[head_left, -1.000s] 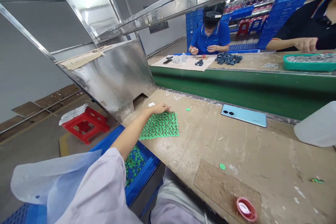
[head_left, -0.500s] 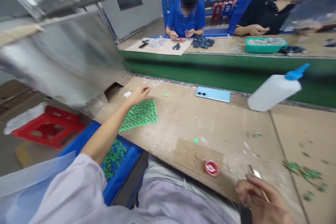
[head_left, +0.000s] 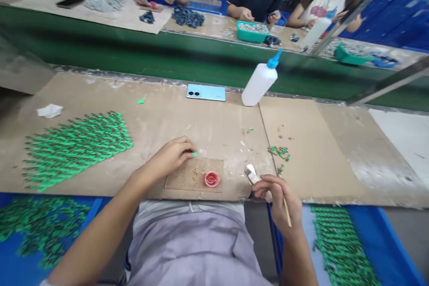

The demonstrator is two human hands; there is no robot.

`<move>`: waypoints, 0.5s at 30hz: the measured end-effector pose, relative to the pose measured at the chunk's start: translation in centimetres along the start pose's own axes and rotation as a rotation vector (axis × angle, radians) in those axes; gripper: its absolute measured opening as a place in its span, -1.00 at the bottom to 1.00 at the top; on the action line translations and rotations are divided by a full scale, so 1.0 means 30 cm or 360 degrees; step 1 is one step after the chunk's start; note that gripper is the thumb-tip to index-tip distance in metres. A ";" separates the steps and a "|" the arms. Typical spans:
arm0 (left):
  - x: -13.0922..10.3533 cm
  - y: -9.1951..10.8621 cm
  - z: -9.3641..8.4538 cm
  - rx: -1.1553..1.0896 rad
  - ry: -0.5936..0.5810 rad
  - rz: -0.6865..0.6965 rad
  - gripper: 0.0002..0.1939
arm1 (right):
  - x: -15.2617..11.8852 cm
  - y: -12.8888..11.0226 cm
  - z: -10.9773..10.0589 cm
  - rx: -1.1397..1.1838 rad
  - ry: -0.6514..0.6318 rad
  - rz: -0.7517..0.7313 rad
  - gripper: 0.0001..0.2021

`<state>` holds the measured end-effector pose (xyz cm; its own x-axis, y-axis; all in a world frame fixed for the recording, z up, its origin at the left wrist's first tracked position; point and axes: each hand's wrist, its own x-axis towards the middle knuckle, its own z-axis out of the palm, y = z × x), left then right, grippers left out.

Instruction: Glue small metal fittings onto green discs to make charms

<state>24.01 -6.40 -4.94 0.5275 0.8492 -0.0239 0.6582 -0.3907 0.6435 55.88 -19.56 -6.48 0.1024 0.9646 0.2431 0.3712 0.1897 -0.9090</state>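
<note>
My left hand (head_left: 169, 157) rests on the table with its fingertips pinched on a small green disc (head_left: 194, 154), just above a brown cork pad (head_left: 191, 175). A small red cap (head_left: 211, 179) sits on that pad. My right hand (head_left: 279, 199) is closed around a thin wooden stick and a small metal blade tool (head_left: 251, 173) at the table's front edge. A large patch of green parts (head_left: 75, 145) lies in rows to the left.
A light blue phone (head_left: 206, 92) and a tilted white squeeze bottle with a blue nozzle (head_left: 259, 81) lie at the back. A few loose green parts (head_left: 279, 152) lie right of centre. Blue bins with green parts (head_left: 338, 243) stand below. Other people work across the green conveyor (head_left: 134, 53).
My view swung right and down. My left hand came back from the green patch to the cork pad with a green disc. My right hand with its tools moved up to the table edge.
</note>
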 end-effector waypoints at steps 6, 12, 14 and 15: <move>0.032 0.007 -0.025 -0.0001 -0.0121 -0.0126 -0.84 | 0.082 0.018 -0.099 -0.0858 0.0488 0.0365 -0.55; 0.056 0.022 -0.027 -0.0032 -0.0177 -0.0200 -0.85 | 0.136 0.083 -0.116 -0.1297 0.0378 0.0702 -0.56; 0.050 0.025 -0.029 -0.0109 -0.0156 -0.0225 -0.84 | 0.137 0.098 -0.103 -0.1305 0.0356 0.0688 -0.61; 0.044 0.027 -0.029 -0.0156 -0.0144 -0.0244 -0.84 | 0.136 0.102 -0.098 -0.1306 0.0354 0.0682 -0.64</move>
<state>24.77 -5.28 -3.78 0.4741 0.8590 -0.1931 0.6816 -0.2193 0.6981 60.15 -15.59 -7.29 0.5221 0.8491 0.0800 0.7849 -0.4417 -0.4346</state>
